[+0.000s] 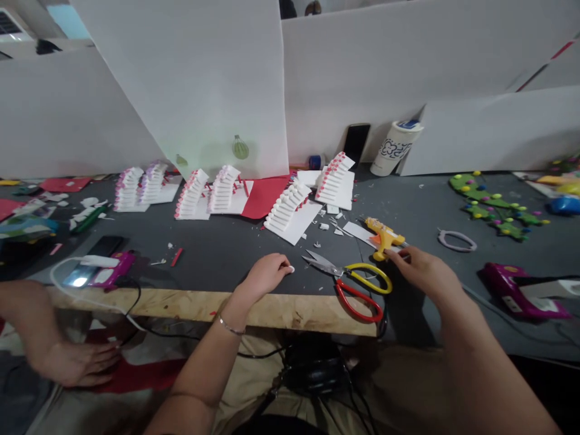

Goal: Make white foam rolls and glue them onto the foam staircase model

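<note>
My left hand (266, 273) is closed in a pinch on a small white piece (291, 269) above the table's front part. To the right, my right hand (423, 270) has its fingers closed on the yellow glue gun (385, 237), which lies with its nozzle end over a white strip (359, 232). Between my hands lie open scissors (335, 270) with one yellow and one red handle. Behind them stands a curved row of white sticks (285, 208) with pale round tips on a white card (302, 225).
More stick rows (222, 190) stand at the back left, near red paper (267, 196). A white cup (394, 148) leans by the back panel. Green decorations (489, 202), a grey ring (457, 240) and a purple device (516, 293) lie right. Another person's hand (75, 362) is lower left.
</note>
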